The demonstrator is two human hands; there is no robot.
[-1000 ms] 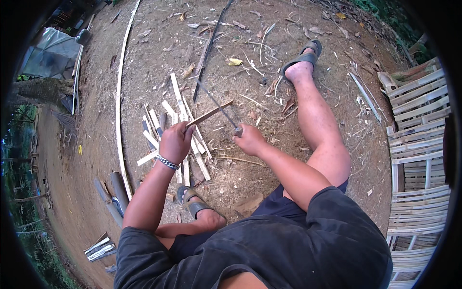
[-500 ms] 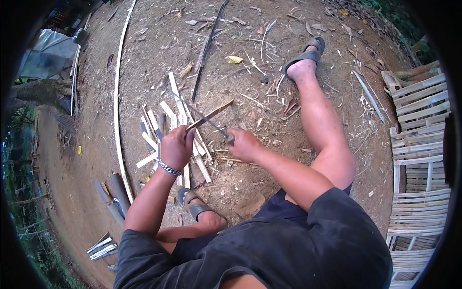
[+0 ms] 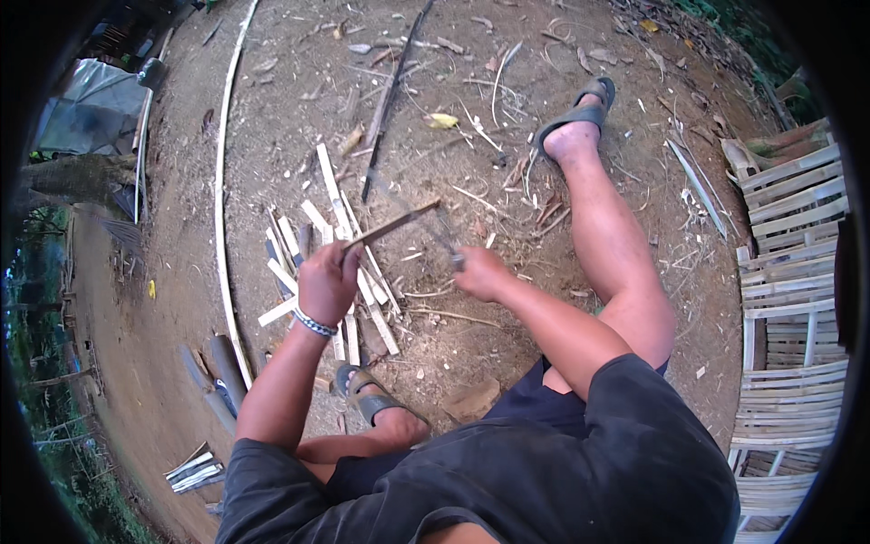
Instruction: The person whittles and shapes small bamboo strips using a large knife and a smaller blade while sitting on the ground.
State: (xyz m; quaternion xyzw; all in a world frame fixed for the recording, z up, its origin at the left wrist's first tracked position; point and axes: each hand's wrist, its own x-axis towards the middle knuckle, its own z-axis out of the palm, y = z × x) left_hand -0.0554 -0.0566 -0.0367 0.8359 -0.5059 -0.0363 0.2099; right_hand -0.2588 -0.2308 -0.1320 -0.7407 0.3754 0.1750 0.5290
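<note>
Left hand (image 3: 328, 279) holds a strip (image 3: 394, 226) jutting past piled sticks (image 3: 382, 328).

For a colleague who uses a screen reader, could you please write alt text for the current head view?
A person's left hand holds a narrow brown strip while the right hand grips a thin, motion-blurred tool; below, pale strips lie loosely piled on the dirt ground.

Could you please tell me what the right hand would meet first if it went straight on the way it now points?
Beyond the tool it holds, the right hand would probably first meet the strip held by the left hand, though depth is unclear here.
</note>
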